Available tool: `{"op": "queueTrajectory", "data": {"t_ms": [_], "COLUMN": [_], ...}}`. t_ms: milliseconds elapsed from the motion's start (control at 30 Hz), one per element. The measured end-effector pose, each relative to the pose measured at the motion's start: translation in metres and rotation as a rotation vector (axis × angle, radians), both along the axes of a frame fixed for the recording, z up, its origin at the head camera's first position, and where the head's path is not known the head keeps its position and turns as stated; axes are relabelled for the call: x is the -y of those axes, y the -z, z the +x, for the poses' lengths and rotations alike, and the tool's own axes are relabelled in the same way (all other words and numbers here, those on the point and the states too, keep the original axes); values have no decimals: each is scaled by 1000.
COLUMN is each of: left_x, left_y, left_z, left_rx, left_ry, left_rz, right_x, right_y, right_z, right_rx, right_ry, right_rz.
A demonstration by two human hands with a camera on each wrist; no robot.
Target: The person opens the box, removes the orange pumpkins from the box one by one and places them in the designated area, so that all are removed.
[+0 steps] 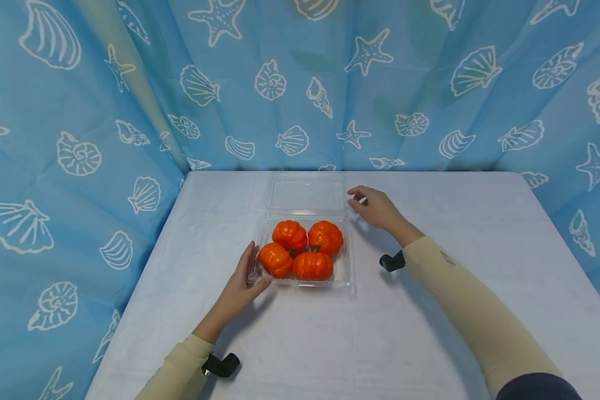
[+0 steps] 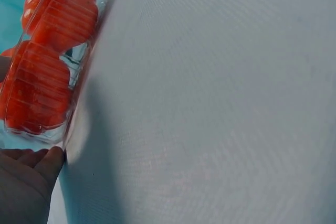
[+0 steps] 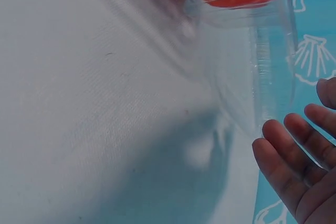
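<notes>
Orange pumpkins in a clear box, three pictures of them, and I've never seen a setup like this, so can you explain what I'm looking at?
There's no robot here, just a person's two bare hands. The widest picture comes from a camera worn on the head, looking forward and down. The other two come from cameras on the left and right wrists, so each shows its own hand up close.

On the white table sits a clear plastic container with its lid open at the back. Four orange pumpkins lie inside. The left hand grips the container's near left corner. The right hand holds nothing; it's beside the lid, though I can't tell whether it touches.
</notes>
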State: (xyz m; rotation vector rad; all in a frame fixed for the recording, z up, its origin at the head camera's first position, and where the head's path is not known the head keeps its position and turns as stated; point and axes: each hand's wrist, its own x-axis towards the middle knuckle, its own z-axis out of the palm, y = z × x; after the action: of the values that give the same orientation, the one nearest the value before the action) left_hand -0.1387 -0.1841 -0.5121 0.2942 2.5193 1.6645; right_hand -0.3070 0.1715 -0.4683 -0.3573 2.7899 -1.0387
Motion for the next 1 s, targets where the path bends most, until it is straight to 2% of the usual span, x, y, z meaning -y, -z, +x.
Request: {"op": "queueTrajectory", "data": {"t_ms": [400, 667, 1000], "left_x": [-2, -2, -3], "left_y": [-1, -1, -3], "left_z": [0, 0, 0], "left_rx": [-8, -2, 14], "left_ry": [11, 11, 15], "left_rz": [-24, -25, -28], "right_x": [3, 8, 15], "right_y": [-17, -20, -26], "right_z": [24, 43, 71], "right_rx": [-16, -34, -18], "right_ry": [-26, -93, -148], "right_rz": [-35, -86, -133]}}
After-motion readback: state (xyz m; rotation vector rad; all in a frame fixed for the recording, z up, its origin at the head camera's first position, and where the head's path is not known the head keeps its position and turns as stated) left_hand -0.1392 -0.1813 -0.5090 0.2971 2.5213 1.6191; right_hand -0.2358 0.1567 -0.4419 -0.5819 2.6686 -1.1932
